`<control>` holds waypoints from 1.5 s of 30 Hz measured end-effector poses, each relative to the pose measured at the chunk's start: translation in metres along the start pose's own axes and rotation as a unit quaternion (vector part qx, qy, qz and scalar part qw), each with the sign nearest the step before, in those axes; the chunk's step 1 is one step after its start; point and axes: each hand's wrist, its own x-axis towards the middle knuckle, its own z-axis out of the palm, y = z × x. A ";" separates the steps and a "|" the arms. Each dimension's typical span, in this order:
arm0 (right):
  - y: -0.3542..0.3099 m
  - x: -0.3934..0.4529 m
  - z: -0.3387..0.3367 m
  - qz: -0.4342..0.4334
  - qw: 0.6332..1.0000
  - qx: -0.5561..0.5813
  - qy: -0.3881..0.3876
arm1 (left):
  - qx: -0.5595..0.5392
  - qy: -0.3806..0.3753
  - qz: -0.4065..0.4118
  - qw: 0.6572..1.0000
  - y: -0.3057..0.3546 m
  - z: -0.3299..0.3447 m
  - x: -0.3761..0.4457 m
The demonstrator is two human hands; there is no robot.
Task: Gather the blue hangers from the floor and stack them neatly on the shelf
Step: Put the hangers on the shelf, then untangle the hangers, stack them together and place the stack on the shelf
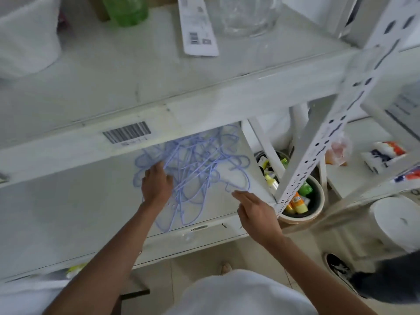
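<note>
A: Item one, blue hangers (195,169). Location?

B: A single tangled heap on the lower white shelf (68,201), toward its right end, under the upper shelf (113,71). The wires cross too thickly for a count; you can only log them as many. One loop reaches the shelf's front edge.

A: Hands, quantity two. State of each?

B: Your left hand (156,183) lies on the left part of the heap, fingers curled down into the wires; whether they are closed on any one hanger I cannot tell. Your right hand (256,212) is at the heap's right front corner, fingers straight and together, palm flat, fingertips just beside the nearest hook, gripping nothing.

A: Upper shelf, contents?

B: One green bottle (127,10), one clear glass vessel (247,14), one long white packet with barcodes (197,26), one white container (29,39) at the left. One barcode label (127,133) is stuck on the shelf's front rail.

A: Floor level, right of the heap?

B: One round bin (316,201) behind the perforated upright (329,142), holding several yellow and green bottles, too crowded to count. One white roll (397,221) stands near it. One dark shoe (341,271) shows on the tiles at the lower right.

A: Hangers on the floor?

B: None visible from here.
</note>
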 end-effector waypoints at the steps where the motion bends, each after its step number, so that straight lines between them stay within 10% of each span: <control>1: -0.003 0.010 0.006 0.007 1.000 0.001 0.002 | 0.000 -0.007 -0.001 1.000 -0.006 0.003 0.004; 14: -0.046 0.072 0.049 0.118 0.981 0.155 0.018 | -0.127 0.089 0.064 0.986 -0.001 -0.026 -0.043; 21: -0.094 0.087 0.029 0.197 0.870 0.452 -0.003 | -0.290 0.044 0.117 0.949 0.040 -0.055 -0.126; 28: -0.105 0.055 -0.008 0.250 0.656 0.710 0.053 | -0.336 -0.019 0.092 0.937 0.078 -0.040 -0.200; 34: -0.101 0.030 -0.039 0.224 0.743 0.620 0.114 | -0.415 -0.099 0.081 0.901 0.105 -0.039 -0.236; 38: -0.085 0.000 -0.050 0.147 0.843 0.514 0.064 | -0.575 -0.166 -0.062 0.799 0.107 -0.064 -0.233; 41: -0.081 -0.026 -0.051 0.092 0.874 0.477 -0.007 | -0.563 -0.185 -0.083 0.801 0.117 -0.076 -0.225; 45: -0.087 -0.048 -0.050 -0.089 0.989 0.121 0.011 | -0.625 -0.158 -0.215 0.734 0.128 -0.083 -0.228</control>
